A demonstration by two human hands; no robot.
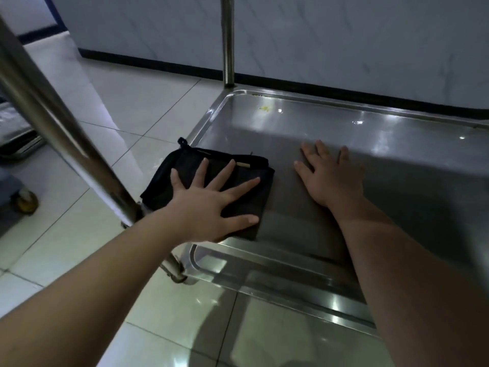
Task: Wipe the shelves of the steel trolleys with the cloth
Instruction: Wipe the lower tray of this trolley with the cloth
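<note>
A folded black cloth [246, 165] lies on the near left corner of the steel trolley's lower shelf [397, 160]. My left hand [209, 205] presses flat on the cloth with fingers spread. My right hand [330, 176] rests flat on the bare steel just right of the cloth, fingers straight and pointing away from me. A small yellow speck [264, 108] sits near the shelf's far left corner.
A slanted steel post [53, 123] rises at the near left corner and an upright post [227, 41] at the far left corner. White floor tiles [137, 107] surround the trolley. A wall with dark skirting [317, 86] runs behind. Another trolley's castor [26, 202] stands at far left.
</note>
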